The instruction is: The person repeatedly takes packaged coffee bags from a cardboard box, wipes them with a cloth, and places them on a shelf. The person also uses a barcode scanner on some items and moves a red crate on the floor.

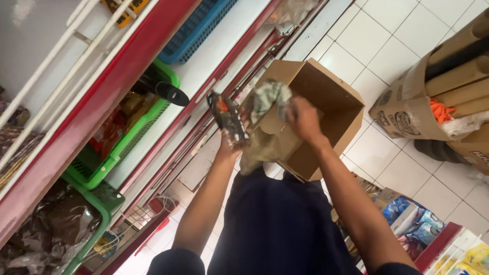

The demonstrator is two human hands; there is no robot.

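- Left hand (230, 145): raised at chest height, fingers closed around a dark snack packet (227, 118) with an orange patch, pinched near its lower end, upper end standing free above the fist.
- Right hand (304, 119): lifted beside the left, fingers clamped on a crumpled greenish-grey plastic bag (269, 99), bunched at the top, the rest hanging down in front of the box.
- Open cardboard box (331, 109): just behind both hands, flaps up, mouth facing the camera, inside apparently bare where visible; whether propped against the body or resting on something below, cannot tell.
- Handling, judged: packet light, thin and crinkly, film likely slick, contents probably crushable; best taken by a flat pinch along a sealed edge rather than squeezed across the middle. Bag limp and shapeless, best gathered in a fist at the neck.
- Left of the hands: red-edged shelving (127, 76) with green baskets (117, 153) of wrapped goods and a blue basket (196, 28) above.
- Right: white tiled floor (387, 46), a second carton (407, 109) holding cardboard tubes (458, 61).
- Lower right: colourful packets (412, 224) on a low rack.
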